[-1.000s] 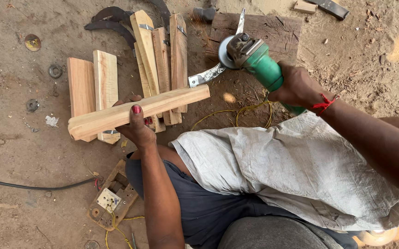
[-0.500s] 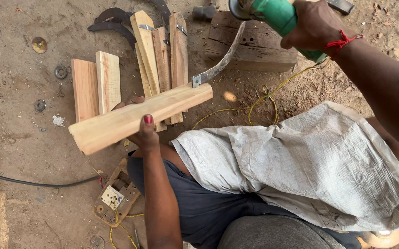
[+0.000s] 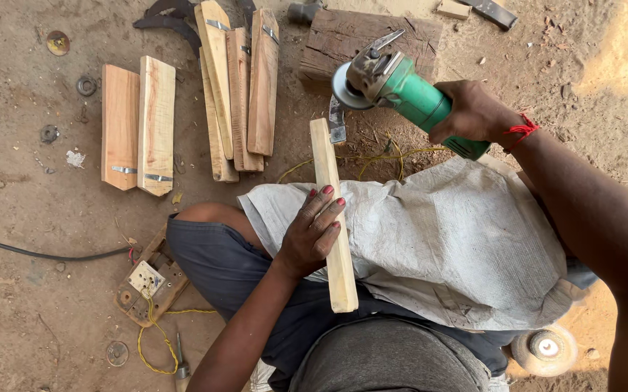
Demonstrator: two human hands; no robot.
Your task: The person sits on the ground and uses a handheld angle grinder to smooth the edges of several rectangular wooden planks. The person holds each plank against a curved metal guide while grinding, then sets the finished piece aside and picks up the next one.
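Observation:
My left hand [image 3: 314, 231] grips a pale wooden plank [image 3: 330, 210] that lies lengthwise on a grey cloth [image 3: 437, 239] over my lap, its far end pointing away from me. My right hand [image 3: 475, 111] holds a green angle grinder [image 3: 401, 91] just past that far end, disc facing left and close to the plank tip without clearly touching it. A metal blade [image 3: 337, 125] lies on the ground under the grinder.
Several cut wooden pieces [image 3: 234, 87] lie on the dirt ahead, two more [image 3: 138, 123] to the left. A dark wooden block [image 3: 372, 40] sits behind the grinder. A socket board [image 3: 148, 283] with yellow wire and a black cable [image 3: 38, 252] lie left. A grinding disc [image 3: 546, 347] rests bottom right.
My left hand turned the plank from crosswise in the air to lengthwise on my lap. My right hand brought the grinder down from the top edge to the plank's far end.

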